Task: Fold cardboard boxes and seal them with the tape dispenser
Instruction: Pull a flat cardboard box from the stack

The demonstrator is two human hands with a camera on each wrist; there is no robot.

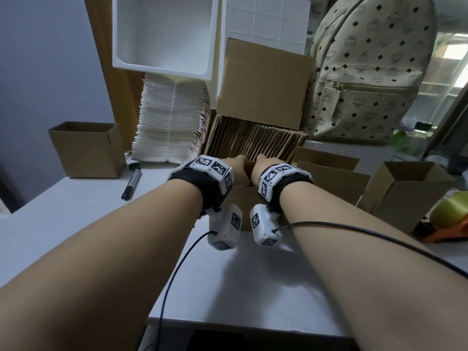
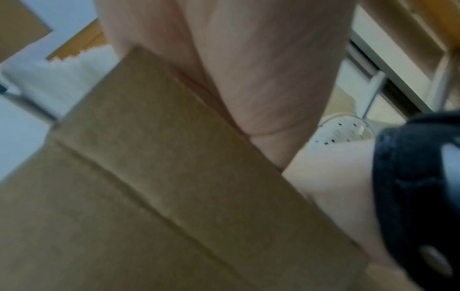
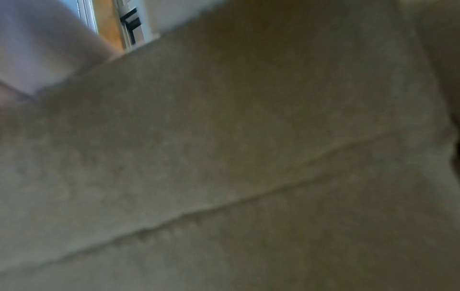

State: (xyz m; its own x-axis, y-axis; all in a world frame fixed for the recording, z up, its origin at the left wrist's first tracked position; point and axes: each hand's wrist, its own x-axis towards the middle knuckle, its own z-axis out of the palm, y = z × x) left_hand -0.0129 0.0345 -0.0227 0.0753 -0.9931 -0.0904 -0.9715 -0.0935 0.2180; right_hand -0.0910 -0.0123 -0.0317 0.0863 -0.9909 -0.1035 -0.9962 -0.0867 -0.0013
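Two hands of mine meet over one cardboard box (image 1: pixel 244 198) near the middle of the white table (image 1: pixel 76 224), a little toward its far edge. My left hand (image 1: pixel 234 164) and right hand (image 1: pixel 262 162) lie side by side on the box's top, almost touching — the wrist bands hide most of the box from the head view. From the left wrist, my palm lies against a cardboard panel with a crease running across it; the fingers go over the panel's edge, out of sight, so I cannot tell whether they are curled round it. From the right wrist, blurred cardboard fills nearly everything, and I cannot tell how those fingers lie either.

Just behind the box a row of flat cardboard blanks (image 1: pixel 253 140) stands on edge. An open box (image 1: pixel 86 148) sits at the table's far left corner, with a black marker (image 1: pixel 131 183) lying near it. Another open box (image 1: pixel 405 191) stands toward the right edge, and the tape dispenser (image 1: pixel 448 221) — orange, with a yellowish roll — rests at that edge, well apart from my hands.
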